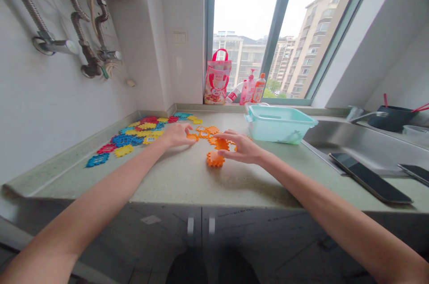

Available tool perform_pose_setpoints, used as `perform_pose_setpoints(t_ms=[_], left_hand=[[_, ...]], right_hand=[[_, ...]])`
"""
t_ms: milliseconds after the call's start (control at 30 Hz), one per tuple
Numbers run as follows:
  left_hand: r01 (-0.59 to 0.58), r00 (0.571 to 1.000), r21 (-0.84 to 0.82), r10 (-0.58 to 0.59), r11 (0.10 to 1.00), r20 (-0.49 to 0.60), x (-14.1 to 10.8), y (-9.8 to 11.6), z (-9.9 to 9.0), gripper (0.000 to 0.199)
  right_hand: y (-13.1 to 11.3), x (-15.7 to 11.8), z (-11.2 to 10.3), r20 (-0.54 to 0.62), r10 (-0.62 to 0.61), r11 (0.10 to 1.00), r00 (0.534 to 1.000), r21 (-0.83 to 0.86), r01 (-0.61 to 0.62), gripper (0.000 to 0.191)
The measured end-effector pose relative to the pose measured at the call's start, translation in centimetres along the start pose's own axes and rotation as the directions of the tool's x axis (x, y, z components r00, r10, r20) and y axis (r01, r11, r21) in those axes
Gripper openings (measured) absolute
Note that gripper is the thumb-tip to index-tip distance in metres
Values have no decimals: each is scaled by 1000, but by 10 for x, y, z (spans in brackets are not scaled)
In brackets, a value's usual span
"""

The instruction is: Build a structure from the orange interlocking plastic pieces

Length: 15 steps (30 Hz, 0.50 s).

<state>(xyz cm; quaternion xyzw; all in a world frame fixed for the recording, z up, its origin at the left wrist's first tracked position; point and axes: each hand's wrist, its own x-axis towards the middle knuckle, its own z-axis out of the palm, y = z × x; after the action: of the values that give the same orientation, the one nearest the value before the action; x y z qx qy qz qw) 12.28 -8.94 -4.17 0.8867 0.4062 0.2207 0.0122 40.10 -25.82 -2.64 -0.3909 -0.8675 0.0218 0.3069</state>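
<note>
My left hand (179,135) has its fingers curled around an orange toothed building piece (193,137) low over the counter. My right hand (241,147) holds another orange piece (221,144) between its thumb and fingers. Just below that thumb is a further orange piece (214,159), nearest the counter's front. Several flat orange pieces (203,129) lie between and behind both hands, some partly hidden by the right fingers. Left of my left hand spread blue pieces (125,140), yellow pieces (124,151) and red pieces (106,148) of the same toothed shape.
A mint-green plastic tub (278,130) stands behind my right hand, beside the steel sink (375,145). A black phone (370,177) lies across the sink's front edge. A pink bag (217,81) and bottles (258,89) stand by the window. A wall borders the counter (167,181) on the left.
</note>
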Motion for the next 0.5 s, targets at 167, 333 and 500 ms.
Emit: perform_pose_setpoints(t_ms=[167, 333, 500], left_hand=[[-46, 999, -66, 45, 997, -18, -1, 3, -13, 58], [-333, 942, -301, 306, 894, -136, -12, 37, -25, 49], [-459, 865, -441, 501, 771, -25, -28, 86, -28, 43]], right_hand=[[-14, 1, 10, 131, -24, 999, 991, -33, 28, 52], [13, 2, -3, 15, 104, 995, 994, 3, -104, 49], [58, -6, -17, -74, 243, 943, 967, -216, -253, 42]])
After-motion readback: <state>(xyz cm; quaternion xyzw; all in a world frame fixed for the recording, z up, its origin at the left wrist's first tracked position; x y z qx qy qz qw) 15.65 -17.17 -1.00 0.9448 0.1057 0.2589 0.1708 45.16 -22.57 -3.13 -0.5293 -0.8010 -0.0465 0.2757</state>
